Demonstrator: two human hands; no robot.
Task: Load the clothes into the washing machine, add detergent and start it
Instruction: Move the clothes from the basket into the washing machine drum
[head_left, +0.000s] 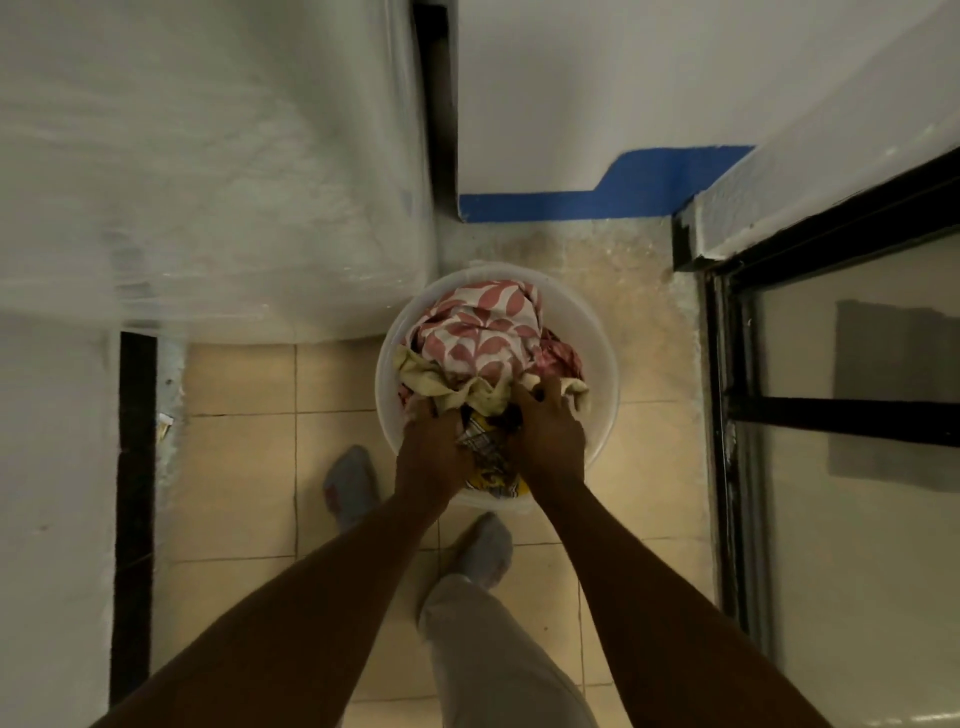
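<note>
Your fingers (545, 397) on the right hand (548, 436) are curled down into the clothes (480, 338), closed on a fold of the pale yellow cloth (441, 387) at the near right of the pile. Your left hand (428, 457) is pushed in beside it, its fingers buried in the fabric and out of sight, so you cannot tell how firmly they are closed, only that they are sunk into the pile. Between your two hands shows a yellow and checked garment (485, 447), pressed against both wrists.

The clothes fill a round white basin (597, 338), heaped above its rim, with a white and pink leaf-print piece on top and a reddish checked one at the far right. The basin stands on the floor (244, 467), on the beige tiles where they meet a bare concrete patch at the far side. Both your forearms reach down to it from the near edge of the view, and your feet in grey socks (350, 483) stand on the tiles just near of the basin.

Just left of the basin, touching or nearly touching its rim, rises a large white appliance (208, 182) wrapped in clear film. On the right a black-framed glass door (857, 415) runs along the floor's edge. A white wall with a blue band (597, 202) at its foot closes the far side.
</note>
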